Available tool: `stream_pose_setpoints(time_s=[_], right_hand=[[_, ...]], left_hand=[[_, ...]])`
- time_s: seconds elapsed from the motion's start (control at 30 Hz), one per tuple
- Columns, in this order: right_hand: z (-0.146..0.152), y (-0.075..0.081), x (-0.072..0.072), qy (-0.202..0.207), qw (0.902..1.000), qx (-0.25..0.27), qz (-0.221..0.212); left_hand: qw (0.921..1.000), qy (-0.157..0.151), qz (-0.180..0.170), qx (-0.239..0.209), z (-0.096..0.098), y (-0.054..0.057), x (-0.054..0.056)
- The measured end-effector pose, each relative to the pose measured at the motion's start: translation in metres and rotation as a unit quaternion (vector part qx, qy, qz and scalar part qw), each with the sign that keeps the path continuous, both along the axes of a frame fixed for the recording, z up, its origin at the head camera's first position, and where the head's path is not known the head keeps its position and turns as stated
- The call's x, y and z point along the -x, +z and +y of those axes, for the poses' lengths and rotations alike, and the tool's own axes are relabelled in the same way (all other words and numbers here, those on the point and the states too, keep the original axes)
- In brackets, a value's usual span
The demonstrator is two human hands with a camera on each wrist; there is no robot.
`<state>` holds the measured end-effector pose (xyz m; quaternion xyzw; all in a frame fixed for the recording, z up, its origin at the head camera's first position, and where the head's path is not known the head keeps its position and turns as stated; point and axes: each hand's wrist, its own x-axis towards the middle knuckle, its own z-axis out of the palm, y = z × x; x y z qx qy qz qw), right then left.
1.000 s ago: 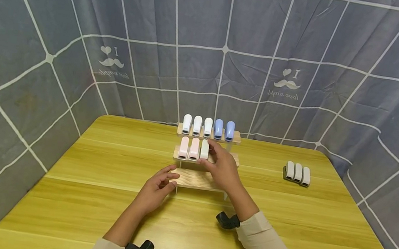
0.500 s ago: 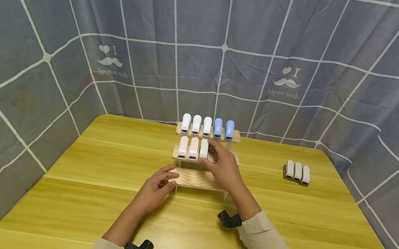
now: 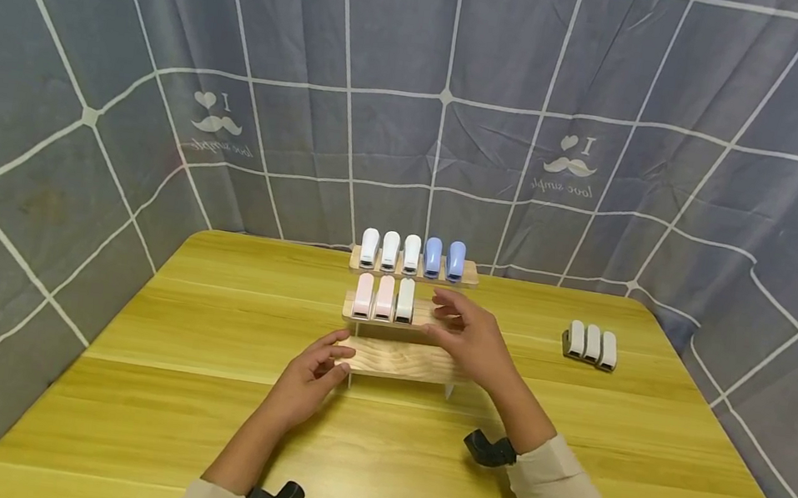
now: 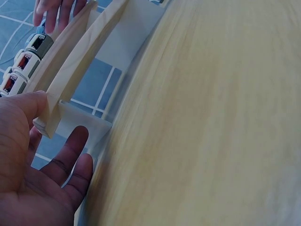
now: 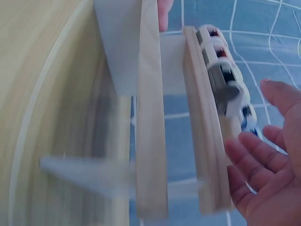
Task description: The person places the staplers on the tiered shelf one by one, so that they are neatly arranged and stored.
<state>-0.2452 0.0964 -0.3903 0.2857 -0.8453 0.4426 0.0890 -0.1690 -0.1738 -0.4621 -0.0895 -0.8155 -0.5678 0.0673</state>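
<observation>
Hands are working at a three-step wooden rack [image 3: 399, 360] mid-table: I am resting my left hand [image 3: 318, 366] open against its near-left corner, my right hand [image 3: 472, 339] hovering open just right of the staplers [image 3: 384, 298].

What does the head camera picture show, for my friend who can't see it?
Two hands hover open at a small wooden stepped rack on a yellow table. The rack holds rows of little white, blue and pink staplers; three more sit apart on the right.

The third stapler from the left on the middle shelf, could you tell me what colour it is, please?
The stapler is pale green, almost white, next to two pink ones; the head view shows it best.
</observation>
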Motion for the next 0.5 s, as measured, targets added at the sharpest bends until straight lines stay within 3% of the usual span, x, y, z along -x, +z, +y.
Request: stream_pose_setpoints(time_s=[0.27, 0.5], right_hand=[[0.047, 0.003, -0.001, -0.028, 0.9981, -0.036, 0.042], [0.099, -0.014, 0.001, -0.087, 0.9954, -0.031, 0.024]], left_hand=[[1.0000, 0.003, -0.007, 0.001, 0.002, 0.002, -0.001], [1.0000, -0.002, 0.001, 0.005, -0.001, 0.001, -0.001]])
